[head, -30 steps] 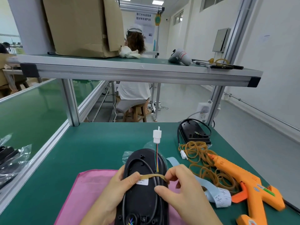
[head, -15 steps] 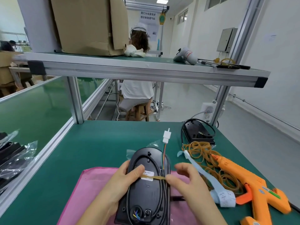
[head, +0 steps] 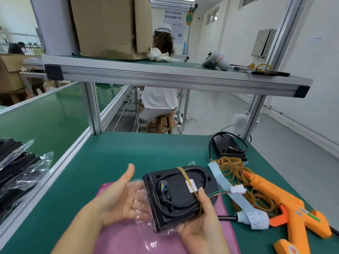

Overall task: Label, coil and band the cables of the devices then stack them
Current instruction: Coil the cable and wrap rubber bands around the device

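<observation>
A black oval device (head: 178, 193) is held above the pink mat (head: 132, 239), turned sideways. Its black cable is coiled in the rim, and a tan rubber band (head: 185, 177) crosses it over a small white label (head: 191, 186). A white connector (head: 237, 190) on coloured wires sticks out to the right. My right hand (head: 200, 228) grips the device from below, thumb on its edge. My left hand (head: 119, 202) is beside the device's left end, palm up and fingers straight, touching clear plastic film (head: 141, 204). A second black device (head: 226, 147) with cable lies at the back right.
A heap of rubber bands (head: 236, 173), a blue label strip (head: 227, 189) on its roll and an orange glue gun (head: 293, 209) lie on the right of the green table. Bagged black devices (head: 18, 171) sit at far left. A shelf (head: 165, 74) overhangs; a person sits behind.
The device was lifted off the mat and turned sideways with the band now around it. My left hand let go and opened; my right hand moved under the device.
</observation>
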A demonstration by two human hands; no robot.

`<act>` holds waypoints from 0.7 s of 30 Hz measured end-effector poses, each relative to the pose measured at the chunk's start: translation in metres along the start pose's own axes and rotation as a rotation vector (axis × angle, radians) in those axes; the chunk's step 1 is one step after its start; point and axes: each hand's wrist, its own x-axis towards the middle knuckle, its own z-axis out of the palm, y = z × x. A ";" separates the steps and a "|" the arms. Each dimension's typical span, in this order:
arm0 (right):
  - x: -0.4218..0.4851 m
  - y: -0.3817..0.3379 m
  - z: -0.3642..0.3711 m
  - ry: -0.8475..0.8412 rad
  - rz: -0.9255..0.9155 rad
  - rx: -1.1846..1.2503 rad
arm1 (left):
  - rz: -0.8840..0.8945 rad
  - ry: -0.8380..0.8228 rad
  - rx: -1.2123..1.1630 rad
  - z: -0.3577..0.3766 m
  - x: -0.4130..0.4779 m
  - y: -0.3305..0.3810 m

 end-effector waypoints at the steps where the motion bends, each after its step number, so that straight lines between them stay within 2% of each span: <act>1: -0.001 0.002 0.001 0.028 -0.043 0.055 | -0.009 0.016 -0.110 0.001 -0.005 -0.012; 3: -0.005 0.009 0.004 0.077 -0.134 0.126 | -0.017 0.063 -0.232 0.014 -0.013 -0.036; 6: -0.006 0.021 0.003 0.088 -0.187 0.113 | 0.066 0.116 -0.231 0.052 -0.020 -0.063; 10: -0.006 0.043 -0.003 0.135 -0.246 -0.014 | 0.215 0.370 -0.337 0.070 -0.018 -0.065; 13: -0.011 0.043 -0.006 0.058 -0.261 -0.205 | 0.278 0.301 -0.370 0.053 -0.018 -0.042; 15: -0.015 0.037 -0.027 -0.067 -0.229 -0.499 | 0.303 0.309 -0.349 0.036 -0.014 -0.026; 16: -0.016 0.030 -0.039 -0.055 -0.199 -0.519 | 0.302 0.305 -0.332 0.026 -0.011 -0.019; 17: -0.013 0.020 -0.047 0.046 -0.199 -0.481 | 0.298 0.288 -0.306 0.017 -0.009 -0.011; 19: 0.002 0.003 -0.052 0.130 -0.197 -0.499 | 0.282 0.213 -0.219 0.001 -0.006 0.002; 20: 0.004 -0.005 -0.045 0.086 -0.131 -0.534 | 0.266 0.157 -0.157 -0.004 -0.004 0.008; 21: 0.002 -0.014 -0.039 -0.027 -0.099 -0.588 | 0.244 0.092 -0.091 -0.008 -0.002 0.013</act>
